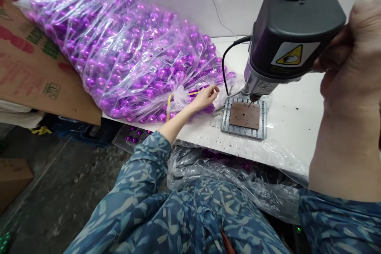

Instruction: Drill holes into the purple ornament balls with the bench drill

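My left hand [206, 97] is over the mouth of a large clear plastic bag [133, 55] full of shiny purple balls, beside the bag's gathered knot. Its fingers are loosely bent and apart, with nothing visible in them. At the right, my right hand [361, 39] is closed at the side of a black bench drill press [297, 27]; the part it grips is hidden behind the motor housing. Below the drill head, a brown square block [244, 115] with a small hole lies on a grey slotted metal base [243, 133]. Dark chips are scattered over the block.
A white table [285, 127] carries the drill and bag. Crumpled clear plastic [238, 174] hangs along its front edge. A printed cardboard box [38, 67] leans at the left. Several purple balls lie in a dark tray [127, 137] below the table. A black cable [224, 65] loops beside the drill.
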The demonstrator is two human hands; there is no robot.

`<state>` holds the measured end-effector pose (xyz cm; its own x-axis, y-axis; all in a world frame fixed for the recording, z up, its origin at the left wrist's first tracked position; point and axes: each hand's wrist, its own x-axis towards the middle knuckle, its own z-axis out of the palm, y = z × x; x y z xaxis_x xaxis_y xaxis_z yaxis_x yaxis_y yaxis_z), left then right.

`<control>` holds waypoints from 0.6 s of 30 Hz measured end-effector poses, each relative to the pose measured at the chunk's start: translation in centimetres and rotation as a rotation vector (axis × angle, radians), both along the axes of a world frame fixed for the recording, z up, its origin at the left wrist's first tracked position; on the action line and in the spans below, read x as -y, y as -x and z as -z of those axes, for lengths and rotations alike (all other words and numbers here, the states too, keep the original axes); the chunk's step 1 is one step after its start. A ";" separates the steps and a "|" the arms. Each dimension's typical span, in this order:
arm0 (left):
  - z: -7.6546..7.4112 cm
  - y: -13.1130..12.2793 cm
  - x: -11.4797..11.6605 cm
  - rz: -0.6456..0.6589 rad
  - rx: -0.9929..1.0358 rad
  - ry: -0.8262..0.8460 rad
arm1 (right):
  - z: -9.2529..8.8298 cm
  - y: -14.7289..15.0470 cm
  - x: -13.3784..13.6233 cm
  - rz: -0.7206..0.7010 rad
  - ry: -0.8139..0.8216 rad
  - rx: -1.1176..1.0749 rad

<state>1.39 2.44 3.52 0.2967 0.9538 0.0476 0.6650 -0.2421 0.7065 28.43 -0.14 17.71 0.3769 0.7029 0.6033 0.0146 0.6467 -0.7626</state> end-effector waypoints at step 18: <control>3.7 1.9 -6.7 -0.054 -0.849 -0.174 | -0.3 0.7 0.8 -0.042 -0.072 -0.003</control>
<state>-0.55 9.18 -0.17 0.2529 0.9672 -0.0229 0.9640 -0.2540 -0.0784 27.74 -0.95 17.97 0.3499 0.6731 0.6515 -0.0160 0.6996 -0.7143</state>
